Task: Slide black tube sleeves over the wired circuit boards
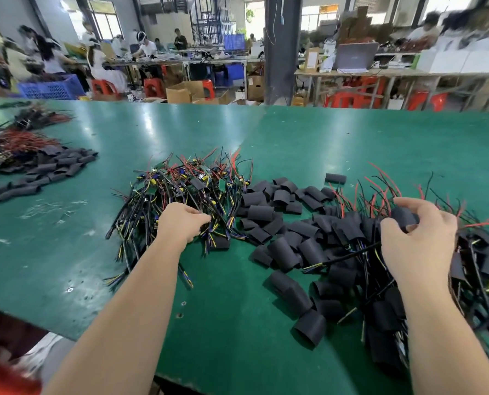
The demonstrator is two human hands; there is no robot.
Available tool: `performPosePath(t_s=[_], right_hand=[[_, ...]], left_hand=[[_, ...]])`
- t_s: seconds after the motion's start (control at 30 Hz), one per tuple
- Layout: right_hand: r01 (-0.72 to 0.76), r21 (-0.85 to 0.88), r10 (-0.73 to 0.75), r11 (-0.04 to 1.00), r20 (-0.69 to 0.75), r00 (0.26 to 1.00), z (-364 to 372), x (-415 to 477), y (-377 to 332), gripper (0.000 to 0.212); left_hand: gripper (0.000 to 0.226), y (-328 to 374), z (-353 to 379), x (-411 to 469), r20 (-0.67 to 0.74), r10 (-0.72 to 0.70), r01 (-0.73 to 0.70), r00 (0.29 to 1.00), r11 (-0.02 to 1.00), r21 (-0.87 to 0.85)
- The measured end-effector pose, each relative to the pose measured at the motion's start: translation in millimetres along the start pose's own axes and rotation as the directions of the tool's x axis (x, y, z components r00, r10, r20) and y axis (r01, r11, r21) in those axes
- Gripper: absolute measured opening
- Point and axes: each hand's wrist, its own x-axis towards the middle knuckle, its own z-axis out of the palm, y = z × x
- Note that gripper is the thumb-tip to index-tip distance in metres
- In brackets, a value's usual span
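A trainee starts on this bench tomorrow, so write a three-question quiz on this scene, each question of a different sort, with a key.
1. True or false: the left hand lies flat on the bare green table mat.
2. What does the right hand hold? A) a short black tube sleeve B) a red screwdriver C) a roll of tape
3. Fill in: the heap of loose black sleeves lies to the ___ of the tangled pile of green circuit boards with red, black and yellow wires.
Key: 1 false, it grips wires in the board pile; 2 A; 3 right.
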Motion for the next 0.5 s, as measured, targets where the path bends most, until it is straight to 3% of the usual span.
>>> performPosePath(t_s=[0.23, 0.3, 0.37, 0.43, 0.5], right_hand=[[0.014, -0.011, -0.013, 1.000, 0.013, 1.000, 2, -1, 0, 0.033], [0.009, -0.011, -0.009, 1.000, 0.024, 1.000, 2, -2, 0, 0.032], [0.016, -0.016, -0.015, 1.000, 0.030, 0.999, 2, -2, 0, 0.032], [0.021, -0.014, -0.020, 1.000, 0.034, 0.999, 2, -3, -1, 0.032], [0.014, -0.002, -0.014, 1.000, 0.037, 0.999, 3, -5, -4, 0.031]], left_hand=[[0.020, 16, 1, -10, 0.062, 0.032, -0.027, 0.998, 0.996, -0.081], [0.029, 21, 2, -13, 0.122, 0.084, -0.084, 0.989, 0.996, -0.002], [0.040, 21, 2, -9, 0.095, 0.129, -0.145, 0.987, 0.972, 0.185], [0.032, 17, 3, -4, -0.008, 0.212, -0.193, 0.977, 0.905, 0.378], [0.020, 11, 4, 3, -0.045, 0.237, -0.197, 0.970, 0.886, 0.420]])
